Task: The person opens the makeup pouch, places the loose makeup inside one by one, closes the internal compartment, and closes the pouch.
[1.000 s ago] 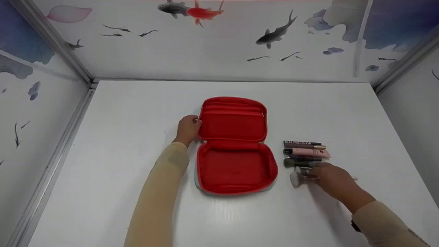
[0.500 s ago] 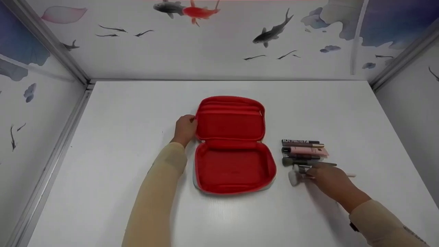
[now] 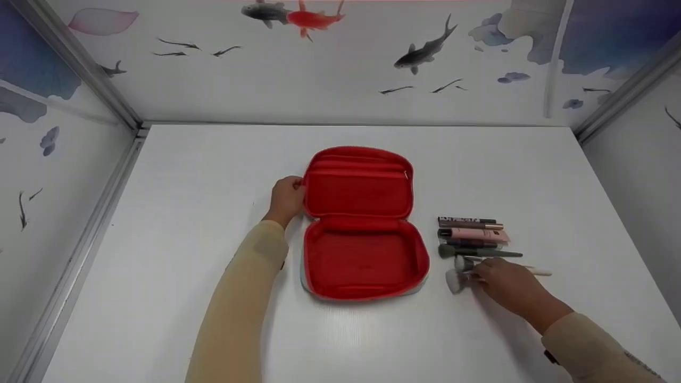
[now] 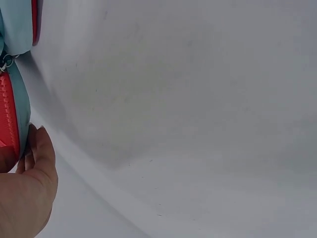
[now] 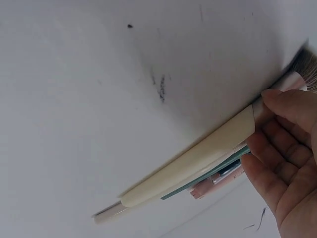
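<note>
An unzipped red-lined makeup bag (image 3: 367, 260) lies spread flat, its lid (image 3: 362, 197) folded back away from me. My left hand (image 3: 287, 199) grips the lid's left edge, thumb over the red inside and fingers against the light-blue outer side (image 4: 21, 106). On the right, my right hand (image 3: 508, 282) pinches a makeup brush by its metal collar (image 5: 263, 116), thumb on top. That brush has a cream handle (image 5: 198, 153); its pale head (image 3: 453, 282) points toward the bag. A second pale brush head (image 3: 461, 263) lies just beyond it, its handle partly hidden by the hand.
Beyond the brushes lie a dark green brush (image 3: 492, 253), a pink tube (image 3: 473, 234) and several slim pencil-like sticks, side by side. The white table (image 3: 202, 175) is walled in by panels (image 3: 340, 80) printed with fish.
My right hand has shifted slightly toward the front edge, uncovering the green brush's handle. The nearest brush head has moved a little left and toward me. My left hand keeps its grip on the lid.
</note>
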The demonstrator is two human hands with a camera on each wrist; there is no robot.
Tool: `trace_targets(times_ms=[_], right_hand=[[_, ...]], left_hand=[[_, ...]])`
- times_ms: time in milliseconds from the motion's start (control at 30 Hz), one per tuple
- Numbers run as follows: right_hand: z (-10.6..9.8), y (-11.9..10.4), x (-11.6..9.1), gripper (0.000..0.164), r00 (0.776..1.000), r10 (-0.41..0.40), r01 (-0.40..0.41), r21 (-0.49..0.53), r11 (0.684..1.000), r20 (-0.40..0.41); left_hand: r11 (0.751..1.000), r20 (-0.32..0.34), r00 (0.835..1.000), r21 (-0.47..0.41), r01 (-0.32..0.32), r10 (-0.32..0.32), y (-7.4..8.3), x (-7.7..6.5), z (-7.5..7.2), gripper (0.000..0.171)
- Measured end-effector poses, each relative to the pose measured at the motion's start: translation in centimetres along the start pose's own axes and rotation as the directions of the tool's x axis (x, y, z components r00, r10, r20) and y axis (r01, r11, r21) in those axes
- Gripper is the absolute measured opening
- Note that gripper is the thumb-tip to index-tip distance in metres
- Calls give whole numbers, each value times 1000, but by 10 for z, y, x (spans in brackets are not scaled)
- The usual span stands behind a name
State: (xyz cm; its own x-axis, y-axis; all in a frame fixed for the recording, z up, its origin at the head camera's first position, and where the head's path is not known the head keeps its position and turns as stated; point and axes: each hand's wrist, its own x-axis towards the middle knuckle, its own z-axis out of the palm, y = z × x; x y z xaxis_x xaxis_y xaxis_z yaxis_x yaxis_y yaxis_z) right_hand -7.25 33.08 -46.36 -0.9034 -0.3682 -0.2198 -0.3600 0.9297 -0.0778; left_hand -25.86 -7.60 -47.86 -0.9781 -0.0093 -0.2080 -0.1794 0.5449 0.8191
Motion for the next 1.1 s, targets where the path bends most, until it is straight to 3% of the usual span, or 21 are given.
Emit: trace_targets(times_ms=[233, 567, 700, 833, 1100], right_hand=[[-17, -6, 8, 20, 994, 70, -79, 110, 991, 90], [-53, -10, 27, 18, 992, 120, -102, 319, 942, -35], [-68, -15, 37, 27, 988, 149, -117, 400, 909, -50], [-82, -22, 54, 24, 987, 156, -118, 468, 876, -44], [-115, -43, 97, 16, 991, 79, -18, 487, 873, -105]], left_hand=[[1000, -2, 1000, -21, -12, 12, -1, -3, -2, 29], [998, -3, 1000, -64, -23, 23, -3, -9, -6, 28], [998, -9, 999, -52, -34, 33, -4, -11, -6, 27], [998, -18, 999, -41, -48, 47, -5, -13, -6, 28], [997, -35, 997, -43, -67, 66, -3, -17, -6, 29]])
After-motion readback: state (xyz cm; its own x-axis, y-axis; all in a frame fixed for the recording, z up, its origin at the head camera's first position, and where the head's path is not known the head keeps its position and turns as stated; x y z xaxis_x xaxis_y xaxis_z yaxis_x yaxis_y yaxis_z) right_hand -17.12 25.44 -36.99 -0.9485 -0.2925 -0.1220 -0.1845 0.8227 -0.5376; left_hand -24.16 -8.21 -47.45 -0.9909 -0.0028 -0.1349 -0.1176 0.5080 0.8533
